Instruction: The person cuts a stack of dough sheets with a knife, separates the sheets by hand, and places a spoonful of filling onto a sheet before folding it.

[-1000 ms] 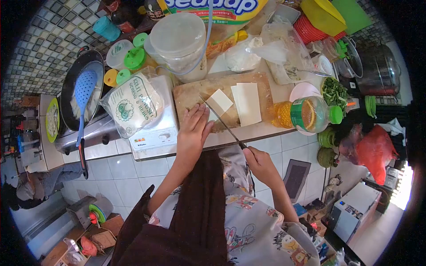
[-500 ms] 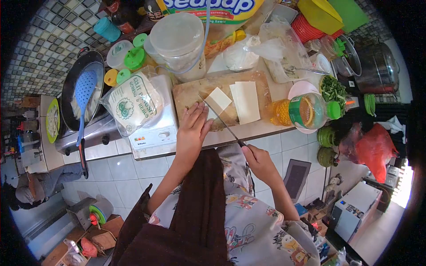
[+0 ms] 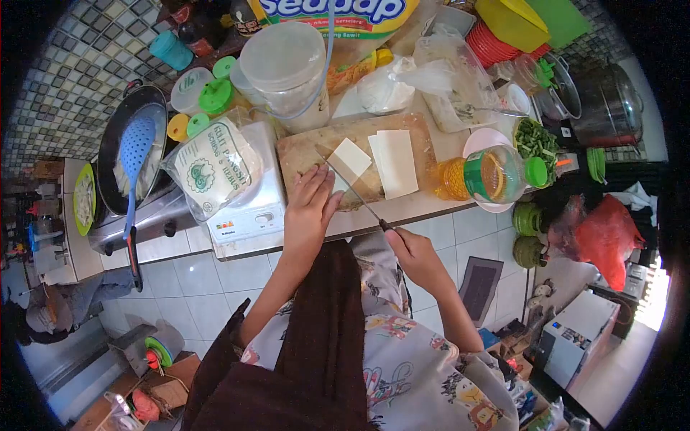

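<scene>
My right hand is closed round the handle of a knife, whose long thin blade points up and left across the wooden cutting board. Along the blade's right side lies a pale square piece of wonton wrapper. My left hand rests flat on the board's left part, fingers stretched out beside the blade. Some pale wrapper shows beside these fingers, mostly hidden by the hand and blade. Further right are overlapping rectangular wrapper pieces.
Left of the board, a printed plastic bag of wrappers sits on a white scale. A pan holds a blue slotted spatula. On the right, an oil bottle lies over a pink plate. A lidded tub stands behind.
The knife and my right hand have shifted slightly forward and left. My left hand stays in place on the board. The whole view has moved a little.
</scene>
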`<state>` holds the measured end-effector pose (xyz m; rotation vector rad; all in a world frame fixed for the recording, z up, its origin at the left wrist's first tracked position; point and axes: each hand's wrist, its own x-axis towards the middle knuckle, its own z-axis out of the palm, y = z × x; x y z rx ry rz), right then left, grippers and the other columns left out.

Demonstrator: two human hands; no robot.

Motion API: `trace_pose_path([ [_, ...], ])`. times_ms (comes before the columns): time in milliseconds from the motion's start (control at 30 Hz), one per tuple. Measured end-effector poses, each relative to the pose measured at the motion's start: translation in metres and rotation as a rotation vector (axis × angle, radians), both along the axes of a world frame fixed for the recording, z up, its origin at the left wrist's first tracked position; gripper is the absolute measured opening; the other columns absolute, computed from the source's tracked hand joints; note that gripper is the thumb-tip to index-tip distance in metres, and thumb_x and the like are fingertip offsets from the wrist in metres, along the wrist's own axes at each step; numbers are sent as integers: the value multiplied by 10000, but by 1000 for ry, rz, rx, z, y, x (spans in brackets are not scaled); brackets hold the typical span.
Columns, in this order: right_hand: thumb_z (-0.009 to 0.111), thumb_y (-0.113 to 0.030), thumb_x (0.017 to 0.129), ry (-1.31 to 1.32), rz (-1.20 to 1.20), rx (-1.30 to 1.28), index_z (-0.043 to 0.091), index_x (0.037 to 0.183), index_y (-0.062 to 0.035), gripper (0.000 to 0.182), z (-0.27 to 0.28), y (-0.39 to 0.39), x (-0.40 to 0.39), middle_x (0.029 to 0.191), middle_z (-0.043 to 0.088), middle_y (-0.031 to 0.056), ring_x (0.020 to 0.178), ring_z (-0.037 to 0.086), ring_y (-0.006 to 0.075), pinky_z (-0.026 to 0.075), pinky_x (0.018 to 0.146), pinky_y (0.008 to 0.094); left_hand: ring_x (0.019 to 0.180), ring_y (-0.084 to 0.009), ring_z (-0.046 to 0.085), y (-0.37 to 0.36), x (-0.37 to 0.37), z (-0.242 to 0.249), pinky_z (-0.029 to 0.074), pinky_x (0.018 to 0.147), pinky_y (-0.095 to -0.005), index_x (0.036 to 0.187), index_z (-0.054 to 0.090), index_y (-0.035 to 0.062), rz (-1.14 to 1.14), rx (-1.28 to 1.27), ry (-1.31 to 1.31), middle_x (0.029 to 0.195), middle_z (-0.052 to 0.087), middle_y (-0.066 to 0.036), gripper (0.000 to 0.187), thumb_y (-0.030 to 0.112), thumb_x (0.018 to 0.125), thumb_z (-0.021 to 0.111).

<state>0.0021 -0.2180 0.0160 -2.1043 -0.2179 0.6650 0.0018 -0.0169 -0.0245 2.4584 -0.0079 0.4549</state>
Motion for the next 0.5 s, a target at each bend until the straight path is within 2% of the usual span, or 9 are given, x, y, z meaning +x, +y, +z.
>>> trace_pose_path([
  [200, 417, -303, 884, 121, 70, -141, 504, 768, 19, 354, 10, -20, -7, 669, 519, 245, 661, 497, 425, 406, 592, 417, 1104, -256, 468, 1, -1, -2, 318, 972, -429, 1061, 567, 16, 2, -28, -12, 1118, 541, -115, 349, 128, 737, 630],
  [500, 422, -317, 881, -49, 13, 0, 496, 740, 20, 373, -2, 7, 4, 662, 518, 244, 671, 501, 425, 403, 583, 423, 1104, -257, 466, 0, -1, -2, 317, 973, -438, 1046, 574, 18, -5, -35, -14, 1115, 542, -117, 336, 123, 733, 634],
])
